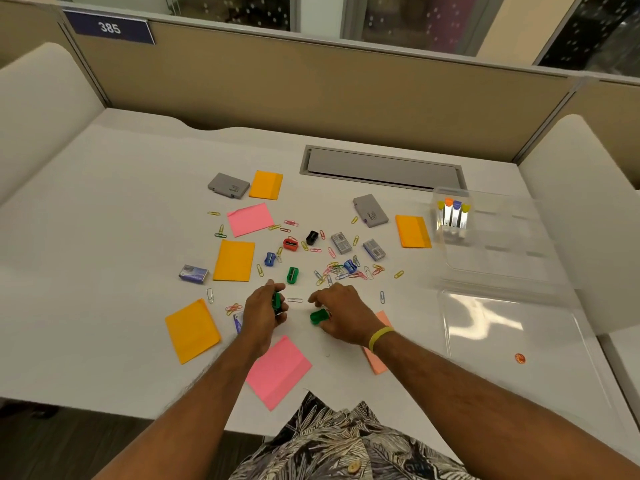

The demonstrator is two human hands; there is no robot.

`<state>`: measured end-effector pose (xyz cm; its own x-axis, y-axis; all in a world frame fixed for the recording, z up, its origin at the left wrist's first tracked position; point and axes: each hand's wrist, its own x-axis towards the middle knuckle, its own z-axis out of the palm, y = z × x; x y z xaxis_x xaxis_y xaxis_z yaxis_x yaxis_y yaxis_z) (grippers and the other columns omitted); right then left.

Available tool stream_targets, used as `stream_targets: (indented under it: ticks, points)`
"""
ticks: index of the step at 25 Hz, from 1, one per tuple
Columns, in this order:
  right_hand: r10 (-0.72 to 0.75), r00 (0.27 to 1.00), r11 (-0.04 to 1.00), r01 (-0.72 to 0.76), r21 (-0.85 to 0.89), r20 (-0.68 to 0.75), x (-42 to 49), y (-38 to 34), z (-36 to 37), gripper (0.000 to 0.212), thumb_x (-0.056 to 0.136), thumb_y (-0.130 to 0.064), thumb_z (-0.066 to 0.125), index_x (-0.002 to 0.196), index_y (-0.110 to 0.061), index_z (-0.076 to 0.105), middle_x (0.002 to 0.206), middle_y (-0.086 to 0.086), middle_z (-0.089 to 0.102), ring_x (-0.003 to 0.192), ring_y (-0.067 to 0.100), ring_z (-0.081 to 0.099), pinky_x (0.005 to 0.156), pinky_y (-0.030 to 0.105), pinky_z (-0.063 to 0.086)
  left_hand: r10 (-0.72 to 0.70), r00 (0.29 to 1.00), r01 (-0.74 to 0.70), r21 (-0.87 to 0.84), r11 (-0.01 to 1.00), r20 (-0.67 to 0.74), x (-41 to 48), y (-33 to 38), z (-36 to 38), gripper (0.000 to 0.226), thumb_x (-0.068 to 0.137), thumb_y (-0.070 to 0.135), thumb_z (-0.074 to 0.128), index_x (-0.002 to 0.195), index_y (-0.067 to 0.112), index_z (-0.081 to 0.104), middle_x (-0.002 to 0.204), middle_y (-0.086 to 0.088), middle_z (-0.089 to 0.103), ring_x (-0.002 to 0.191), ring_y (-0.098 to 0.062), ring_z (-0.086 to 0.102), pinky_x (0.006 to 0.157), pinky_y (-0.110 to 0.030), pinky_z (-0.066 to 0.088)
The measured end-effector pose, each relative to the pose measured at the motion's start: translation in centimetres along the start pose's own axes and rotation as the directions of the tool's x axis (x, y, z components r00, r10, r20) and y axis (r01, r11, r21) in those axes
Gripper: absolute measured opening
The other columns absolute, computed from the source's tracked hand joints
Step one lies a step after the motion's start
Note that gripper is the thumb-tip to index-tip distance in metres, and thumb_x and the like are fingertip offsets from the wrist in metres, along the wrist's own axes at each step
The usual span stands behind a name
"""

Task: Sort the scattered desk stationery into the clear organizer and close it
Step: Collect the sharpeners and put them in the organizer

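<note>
Both hands are down in the clutter: the left hand [262,315] curls round a dark green sharpener [276,302], and the right hand [341,315] pinches a bright green sharpener [319,317] off the desk [138,202] (gathering like with like, I'd guess). The clear organizer [491,237] sits open at the far right, well apart from both.

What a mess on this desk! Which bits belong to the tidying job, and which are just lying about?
Job: clear organizer, its lid, coloured-cap tubes already inside, pencil sharpeners, paper clips, sticky-note pads, staple boxes, grey cases.

Lying about: cable hatch in the desk, number sign 385, partition wall.
</note>
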<state>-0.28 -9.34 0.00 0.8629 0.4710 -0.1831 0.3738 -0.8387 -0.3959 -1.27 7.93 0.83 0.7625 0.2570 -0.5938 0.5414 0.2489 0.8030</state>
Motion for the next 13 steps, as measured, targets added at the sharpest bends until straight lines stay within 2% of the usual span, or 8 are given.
stream_targets:
  ticks: [4,6,9,11,13]
  points:
    - [-0.033,0.999,0.998,0.032,-0.045,-0.018,0.4,-0.2,0.4,0.032,0.089,-0.028,0.063,0.12,-0.025,0.057,0.11,-0.002,0.065,0.101,0.016,0.051,0.093,0.034,0.04,-0.009,1.0,0.009,-0.012,1.0,-0.002,0.0,-0.2,-0.2,0.032,0.102,0.032,0.04,0.103,0.011,0.064,0.088,-0.009,0.058,0.077,-0.018,0.056,0.064,-0.029,0.049]
    - [-0.024,0.994,0.997,0.032,0.069,-0.108,0.3,-0.7,0.2,0.028,0.089,-0.031,0.064,0.115,-0.022,0.061,0.106,-0.002,0.065,0.095,0.013,0.053,0.089,0.03,0.041,-0.01,1.0,0.01,-0.033,0.999,0.009,-0.3,-0.3,0.0,0.03,0.102,0.03,0.04,0.104,0.011,0.064,0.093,-0.01,0.058,0.081,-0.019,0.057,0.065,-0.029,0.05]
    - [0.05,0.964,0.933,0.048,0.357,-0.26,0.2,-2.0,-0.2,0.022,0.084,-0.028,0.07,0.103,-0.018,0.064,0.094,-0.004,0.065,0.078,0.006,0.054,0.071,0.017,0.046,-0.06,0.996,0.066,-0.101,0.993,0.062,-0.7,-0.4,0.5,0.028,0.101,0.024,0.041,0.108,0.008,0.062,0.101,-0.013,0.059,0.089,-0.021,0.059,0.068,-0.03,0.052]
    - [0.071,0.955,0.907,0.059,0.418,-0.289,0.3,-2.7,-0.3,0.019,0.082,-0.022,0.071,0.099,-0.015,0.066,0.09,-0.003,0.063,0.072,0.005,0.052,0.065,0.012,0.044,-0.088,0.985,0.111,-0.15,0.982,0.148,-0.8,-0.8,1.0,0.03,0.101,0.024,0.041,0.111,0.007,0.063,0.111,-0.017,0.063,0.098,-0.024,0.062,0.073,-0.032,0.054]
    - [0.104,0.953,0.898,0.033,0.439,-0.284,0.5,-3.2,-0.3,0.018,0.082,-0.019,0.071,0.097,-0.012,0.066,0.09,0.0,0.063,0.073,0.006,0.052,0.067,0.014,0.045,-0.124,0.968,0.168,-0.198,0.966,0.216,-0.9,-1.2,1.5,0.033,0.101,0.027,0.042,0.115,0.006,0.063,0.114,-0.017,0.067,0.105,-0.026,0.064,0.081,-0.037,0.056]
